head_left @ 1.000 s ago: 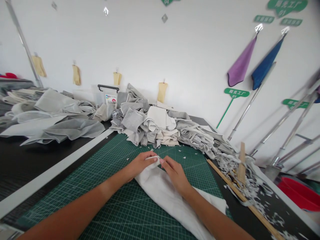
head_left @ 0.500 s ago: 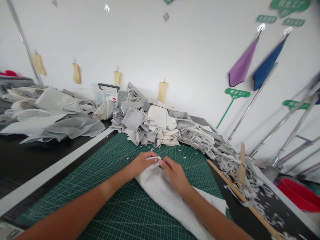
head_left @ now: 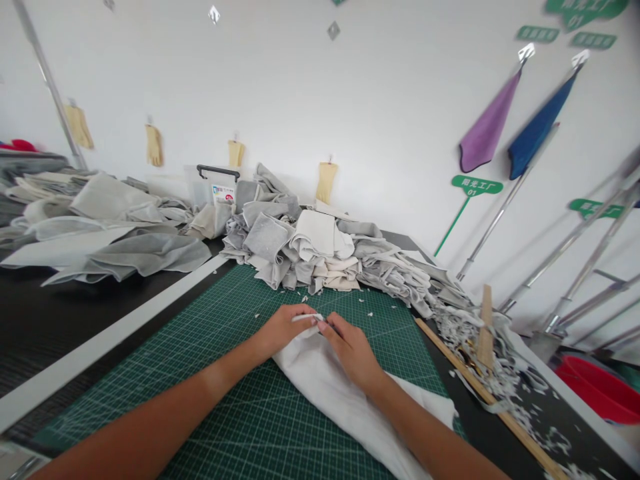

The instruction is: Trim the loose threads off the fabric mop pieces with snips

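Note:
A white piece of cloth (head_left: 325, 380) lies across the green cutting mat (head_left: 220, 400), its upper end lifted between my hands. My left hand (head_left: 289, 325) pinches the cloth's edge between thumb and fingers. Close beside it, my right hand (head_left: 350, 343) grips the same edge, thumb and forefinger pressed together near the left fingertips. A small dark bit shows at the right fingertips; I cannot make out what it is. Part of the cloth is hidden under my right forearm.
A heap of folded grey and white cloths (head_left: 310, 243) lies behind the mat, with another stack (head_left: 115, 227) at left. Wooden rulers (head_left: 485, 333) and shredded scraps (head_left: 520, 393) lie at right. A clear box (head_left: 200, 183) stands behind. A red basin (head_left: 595, 390) is at far right.
Both hands stay in nearly the same place on the cloth. The right fingers have shifted slightly, and a dark bit now shows at their tips.

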`<state>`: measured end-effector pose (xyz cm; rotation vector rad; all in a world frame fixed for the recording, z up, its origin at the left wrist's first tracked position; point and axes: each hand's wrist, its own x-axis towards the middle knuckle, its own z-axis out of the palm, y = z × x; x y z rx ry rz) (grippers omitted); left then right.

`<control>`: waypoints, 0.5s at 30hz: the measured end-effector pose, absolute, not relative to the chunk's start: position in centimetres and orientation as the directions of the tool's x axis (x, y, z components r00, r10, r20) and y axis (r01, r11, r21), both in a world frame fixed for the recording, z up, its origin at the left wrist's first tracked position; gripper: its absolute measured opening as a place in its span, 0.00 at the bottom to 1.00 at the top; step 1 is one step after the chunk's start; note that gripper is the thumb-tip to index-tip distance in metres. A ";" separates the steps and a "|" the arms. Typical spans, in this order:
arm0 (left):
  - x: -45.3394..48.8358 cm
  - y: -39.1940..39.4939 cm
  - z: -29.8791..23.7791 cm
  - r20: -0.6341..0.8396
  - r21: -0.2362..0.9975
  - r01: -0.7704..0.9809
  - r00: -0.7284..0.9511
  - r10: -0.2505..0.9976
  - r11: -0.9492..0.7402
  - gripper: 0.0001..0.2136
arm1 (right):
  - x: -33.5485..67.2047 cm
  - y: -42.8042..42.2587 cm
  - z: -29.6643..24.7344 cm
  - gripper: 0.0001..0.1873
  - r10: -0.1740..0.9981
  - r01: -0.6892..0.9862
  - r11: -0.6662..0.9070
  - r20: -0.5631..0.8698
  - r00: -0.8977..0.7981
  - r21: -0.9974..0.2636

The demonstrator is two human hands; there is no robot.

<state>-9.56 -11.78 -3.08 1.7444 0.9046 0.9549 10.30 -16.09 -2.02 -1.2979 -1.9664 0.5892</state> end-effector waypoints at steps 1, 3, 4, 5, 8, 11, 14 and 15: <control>-9.6 -11.8 -3.1 0.211 0.938 0.165 0.426 0.880 -0.305 0.15 | 10.3 -16.1 -2.0 0.21 0.919 0.603 0.395 0.301 -0.256 -0.693; -9.5 -11.8 -3.1 0.211 0.940 0.160 0.424 0.881 -0.302 0.15 | 10.3 -16.1 -2.0 0.21 0.918 0.606 0.396 0.299 -0.260 -0.690; -9.5 -11.8 -3.1 0.210 0.941 0.157 0.423 0.882 -0.300 0.15 | 10.3 -16.1 -2.0 0.21 0.918 0.608 0.397 0.298 -0.261 -0.688; -9.5 -11.8 -3.1 0.207 0.943 0.154 0.422 0.883 -0.295 0.15 | 10.3 -16.1 -2.0 0.21 0.918 0.610 0.398 0.299 -0.262 -0.686; -9.5 -12.0 -3.0 0.196 0.950 0.147 0.412 0.890 -0.277 0.15 | 10.4 -16.2 -2.1 0.21 0.915 0.610 0.403 0.302 -0.267 -0.682; -9.3 -12.2 -2.8 0.191 0.953 0.142 0.399 0.897 -0.266 0.16 | 10.4 -16.2 -2.1 0.21 0.914 0.596 0.406 0.301 -0.273 -0.693; -9.2 -12.5 -2.4 0.182 0.951 0.164 0.386 0.905 -0.261 0.17 | 10.3 -16.1 -2.2 0.22 0.913 0.575 0.408 0.301 -0.276 -0.709; -9.2 -12.6 -2.2 0.179 0.951 0.168 0.381 0.907 -0.258 0.17 | 10.3 -16.1 -2.2 0.22 0.913 0.568 0.407 0.303 -0.274 -0.715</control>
